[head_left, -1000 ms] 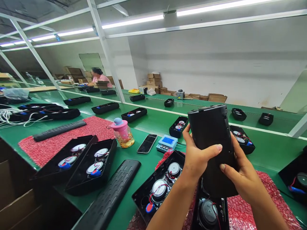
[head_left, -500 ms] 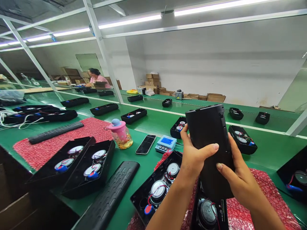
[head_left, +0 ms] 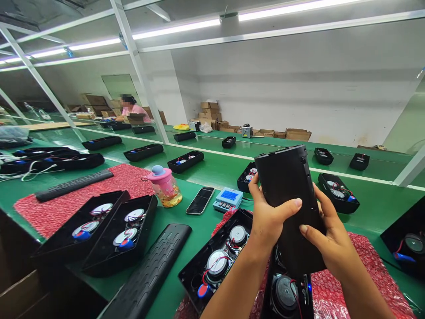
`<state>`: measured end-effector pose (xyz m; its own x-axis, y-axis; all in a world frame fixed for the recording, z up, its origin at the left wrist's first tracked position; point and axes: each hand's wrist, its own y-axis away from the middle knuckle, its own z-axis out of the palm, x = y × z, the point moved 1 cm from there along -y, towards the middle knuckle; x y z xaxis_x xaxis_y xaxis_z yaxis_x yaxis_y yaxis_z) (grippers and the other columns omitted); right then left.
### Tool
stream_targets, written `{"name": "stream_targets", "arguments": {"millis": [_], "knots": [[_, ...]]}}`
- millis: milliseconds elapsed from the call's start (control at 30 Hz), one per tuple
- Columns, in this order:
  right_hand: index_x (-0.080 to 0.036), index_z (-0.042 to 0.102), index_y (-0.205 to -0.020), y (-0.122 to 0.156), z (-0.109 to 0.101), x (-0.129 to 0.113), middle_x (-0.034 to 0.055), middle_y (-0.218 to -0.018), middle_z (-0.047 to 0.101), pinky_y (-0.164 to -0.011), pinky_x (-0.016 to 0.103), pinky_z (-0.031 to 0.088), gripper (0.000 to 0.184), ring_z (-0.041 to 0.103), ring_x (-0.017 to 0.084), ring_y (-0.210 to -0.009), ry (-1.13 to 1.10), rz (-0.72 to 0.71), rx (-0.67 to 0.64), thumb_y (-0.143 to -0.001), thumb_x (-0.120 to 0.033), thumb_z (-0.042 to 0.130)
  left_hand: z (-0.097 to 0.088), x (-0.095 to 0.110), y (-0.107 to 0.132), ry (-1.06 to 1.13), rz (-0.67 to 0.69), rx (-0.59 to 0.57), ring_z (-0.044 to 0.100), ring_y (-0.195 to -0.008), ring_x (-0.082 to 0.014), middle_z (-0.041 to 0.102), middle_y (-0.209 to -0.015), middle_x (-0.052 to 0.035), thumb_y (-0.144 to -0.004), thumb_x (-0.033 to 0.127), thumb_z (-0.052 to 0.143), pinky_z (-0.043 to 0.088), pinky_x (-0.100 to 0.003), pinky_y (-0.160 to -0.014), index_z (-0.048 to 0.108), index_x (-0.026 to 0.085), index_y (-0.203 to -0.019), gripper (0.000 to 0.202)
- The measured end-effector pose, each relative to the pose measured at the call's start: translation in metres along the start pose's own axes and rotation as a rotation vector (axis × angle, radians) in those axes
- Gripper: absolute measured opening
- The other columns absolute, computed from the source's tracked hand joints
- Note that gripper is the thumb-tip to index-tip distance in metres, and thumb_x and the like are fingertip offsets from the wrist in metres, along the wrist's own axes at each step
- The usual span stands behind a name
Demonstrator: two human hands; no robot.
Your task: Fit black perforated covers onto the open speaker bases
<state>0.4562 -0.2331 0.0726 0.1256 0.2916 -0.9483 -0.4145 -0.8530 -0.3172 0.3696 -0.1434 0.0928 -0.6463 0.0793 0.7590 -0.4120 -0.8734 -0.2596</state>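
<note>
I get bright, cool light from a slanting row of tube lights [head_left: 292, 9] across the top of the frame, burnt out to plain white. Soft shadow bands cross the pale wall [head_left: 265, 97] at upper right. I see glints on the red bubble wrap [head_left: 370, 257] at lower right, near-black gloom at lower left, wide-angle stretching toward the edges, and 1 pixelated patch [head_left: 124, 100] at upper left.

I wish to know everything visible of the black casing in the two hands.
The black casing is elongated, apparently matte plastic, with a rim at its top end and small notches or fittings along its right edge. It is held steeply tilted, the left hand and right hand gripping opposite sides, thumbs on its near face. A round speaker shows below its lower end.
</note>
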Motion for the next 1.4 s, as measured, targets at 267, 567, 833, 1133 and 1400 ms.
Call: {"name": "stream_targets", "arguments": {"millis": [267, 567, 833, 1133, 1400], "knots": [[-0.039, 0.025, -0.141, -0.001, -0.001, 0.000, 0.0015, -0.140, 0.040, -0.098, 0.040, 0.048, 0.068, 0.045, 0.024, -0.123, -0.012, 0.002, -0.002, -0.084, -0.026, 0.059, 0.000, -0.005, -0.001, 0.006, 0.007, 0.016, 0.063, -0.099, -0.0258, 0.061, -0.107, -0.0033, -0.052, 0.015, 0.080, 0.052, -0.041, -0.085, 0.029, 0.027, -0.119, 0.085], [-0.043, 0.026, -0.141, -0.004, -0.010, 0.004, -0.0025, -0.142, 0.039, -0.102, 0.039, 0.043, 0.070, 0.042, 0.022, -0.126, 0.032, -0.075, -0.047, -0.084, -0.031, 0.064, 0.001, -0.005, 0.002, -0.043, 0.060, -0.034, 0.062, -0.100, -0.0244, 0.057, -0.115, -0.0057, -0.055, 0.017, 0.079, 0.052, -0.039, -0.085, 0.025, 0.027, -0.121, 0.086], [-0.039, 0.041, -0.135, -0.015, -0.007, 0.014, 0.0004, -0.132, 0.051, -0.098, 0.038, 0.046, 0.063, 0.050, 0.023, -0.118, -0.118, -0.146, 0.030, -0.080, -0.035, 0.072, 0.002, -0.009, -0.001, -0.077, 0.159, -0.048, 0.063, -0.094, -0.0184, 0.054, -0.114, -0.0039, -0.057, 0.016, 0.078, 0.055, -0.030, -0.079, 0.025, 0.027, -0.119, 0.082], [-0.041, 0.029, -0.142, -0.010, -0.012, 0.011, 0.0005, -0.145, 0.035, -0.109, 0.055, 0.026, 0.068, 0.035, 0.029, -0.131, 0.105, -0.277, 0.032, -0.084, -0.039, 0.066, 0.003, 0.000, 0.000, -0.023, 0.119, -0.197, 0.065, -0.092, -0.0210, 0.058, -0.112, -0.0028, -0.051, 0.012, 0.081, 0.056, -0.034, -0.078, 0.026, 0.029, -0.117, 0.088], [-0.041, 0.029, -0.142, -0.010, -0.029, -0.003, -0.0005, -0.147, 0.030, -0.113, 0.052, 0.019, 0.068, 0.028, 0.028, -0.134, 0.128, -0.381, -0.063, -0.085, -0.039, 0.066, 0.017, 0.005, 0.010, -0.100, 0.171, -0.182, 0.064, -0.092, -0.0174, 0.061, -0.107, -0.0005, -0.054, 0.014, 0.081, 0.054, -0.030, -0.080, 0.029, 0.027, -0.110, 0.077]]}}
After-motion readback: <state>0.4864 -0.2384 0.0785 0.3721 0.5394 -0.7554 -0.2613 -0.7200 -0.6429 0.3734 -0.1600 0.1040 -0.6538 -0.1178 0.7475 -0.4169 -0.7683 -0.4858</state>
